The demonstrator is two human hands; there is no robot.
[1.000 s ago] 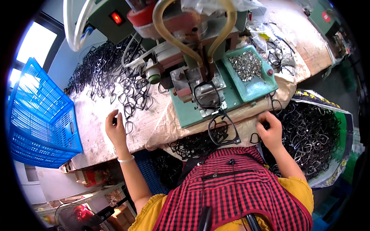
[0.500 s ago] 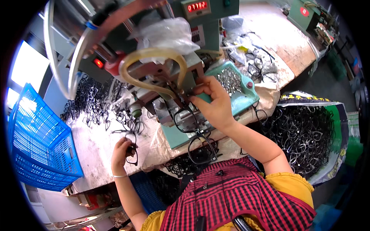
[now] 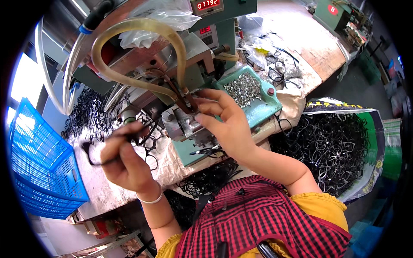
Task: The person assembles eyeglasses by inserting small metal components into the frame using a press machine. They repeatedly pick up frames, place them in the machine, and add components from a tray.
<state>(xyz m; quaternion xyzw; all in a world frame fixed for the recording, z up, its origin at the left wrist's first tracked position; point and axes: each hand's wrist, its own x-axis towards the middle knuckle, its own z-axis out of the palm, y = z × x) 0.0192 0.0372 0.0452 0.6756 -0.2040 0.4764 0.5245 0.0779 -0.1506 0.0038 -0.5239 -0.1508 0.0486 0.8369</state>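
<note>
Black eyeglass frame clamped in grip of left hand, held over surface, motion-blurred. Right hand positioned at metal fixture, fingers curled; whether anything is pinched in its grip cannot be told. Small metal parts held in teal tray, right of fixture.

Black eyeglass frame, red-and-black checked apron, blue basket
</note>
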